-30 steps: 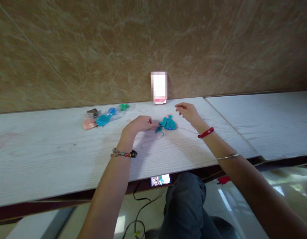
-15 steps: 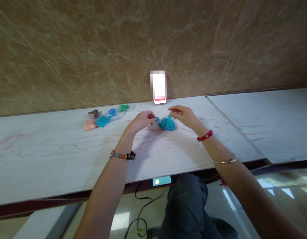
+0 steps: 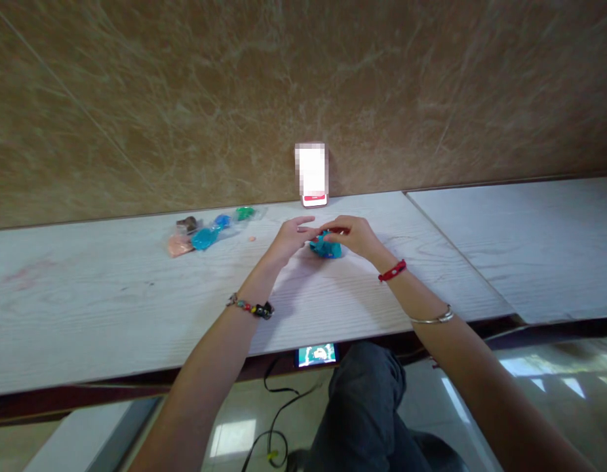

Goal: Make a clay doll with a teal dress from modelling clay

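A turquoise modelling-clay figure (image 3: 332, 250) rests on the white wood-grain table, partly covered by my fingers. My right hand (image 3: 355, 235) bends over it from the right, thumb and fingertips closed about its upper part. From the left, my left hand (image 3: 294, 238) reaches in with its fingers stretched out and apart. Its fingertips meet those of my right hand at the figure's upper left edge. Whether a small bit of clay lies between the fingertips cannot be made out.
Clear bags with brown, peach (image 3: 179, 244), turquoise (image 3: 205, 238), blue and green (image 3: 244, 213) clay lie to the left. A tiny peach piece (image 3: 252, 238) is nearby. A lit phone (image 3: 313, 174) leans against the wall. Another screen (image 3: 316, 354) shows below the table edge, near a dark cable.
My right hand has moved down and left onto the clay figure. My left hand has moved slightly right and straightened its fingers from a pinch on a turquoise bit.
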`<state>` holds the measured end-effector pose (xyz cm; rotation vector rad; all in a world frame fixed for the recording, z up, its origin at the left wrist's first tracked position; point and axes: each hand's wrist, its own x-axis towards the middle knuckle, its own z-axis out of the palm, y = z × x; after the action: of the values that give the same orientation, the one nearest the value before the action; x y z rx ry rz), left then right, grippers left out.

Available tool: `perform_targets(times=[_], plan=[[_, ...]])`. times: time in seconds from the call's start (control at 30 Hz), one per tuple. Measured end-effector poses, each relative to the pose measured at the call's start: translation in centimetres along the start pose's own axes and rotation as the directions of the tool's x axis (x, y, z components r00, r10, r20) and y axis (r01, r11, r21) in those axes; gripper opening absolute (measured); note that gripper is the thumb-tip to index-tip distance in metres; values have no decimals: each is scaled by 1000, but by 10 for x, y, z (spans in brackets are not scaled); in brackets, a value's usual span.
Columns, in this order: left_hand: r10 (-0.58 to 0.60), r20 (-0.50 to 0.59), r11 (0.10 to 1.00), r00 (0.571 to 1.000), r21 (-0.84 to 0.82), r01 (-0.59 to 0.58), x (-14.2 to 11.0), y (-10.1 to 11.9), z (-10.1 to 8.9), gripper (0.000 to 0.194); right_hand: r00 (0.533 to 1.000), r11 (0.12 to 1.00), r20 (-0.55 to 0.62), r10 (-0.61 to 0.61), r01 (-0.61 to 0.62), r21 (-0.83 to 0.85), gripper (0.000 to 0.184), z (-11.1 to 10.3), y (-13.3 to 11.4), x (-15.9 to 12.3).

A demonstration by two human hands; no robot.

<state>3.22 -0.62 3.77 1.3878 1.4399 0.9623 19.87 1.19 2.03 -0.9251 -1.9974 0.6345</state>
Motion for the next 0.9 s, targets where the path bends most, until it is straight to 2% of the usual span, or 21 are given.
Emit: perform_targets(times=[0.1,0.17,0.3,0.43,0.5,0.6,0.67,0.77,0.9], plan=[[-27,53,997,998,-69,31,-1,1,-4,51,999,999,-50,18,-20,-50,11,-3,-4,0],[-15,42,994,999,-108,19,0,0,-8,53,991,996,-125,56,-64,-66,11,-6,-3,2],[-20,-90,992,996,-125,8,8,-6,-17,48,958,981,-245,146,-173,-91,8,-19,13,3],[2,-237,994,972,-104,-27,17,-15,-17,42,947,940,-202,248,-286,-186,21,-28,34,-7],[52,-314,995,948,-65,-76,20,-19,-14,39,964,915,-146,223,-259,-311,22,-28,41,-17],[142,-321,989,936,15,-145,23,-25,-8,35,992,889,23,127,-103,-447,5,-28,46,-34],[182,-292,983,939,50,-175,24,-28,-6,32,994,882,83,75,-27,-470,10,-31,47,-44],[201,-276,980,940,48,-195,26,-30,-4,29,993,872,110,52,9,-489,19,-36,47,-54],[214,-252,977,944,43,-210,27,-29,-4,23,984,867,175,20,69,-493,22,-37,45,-52]])
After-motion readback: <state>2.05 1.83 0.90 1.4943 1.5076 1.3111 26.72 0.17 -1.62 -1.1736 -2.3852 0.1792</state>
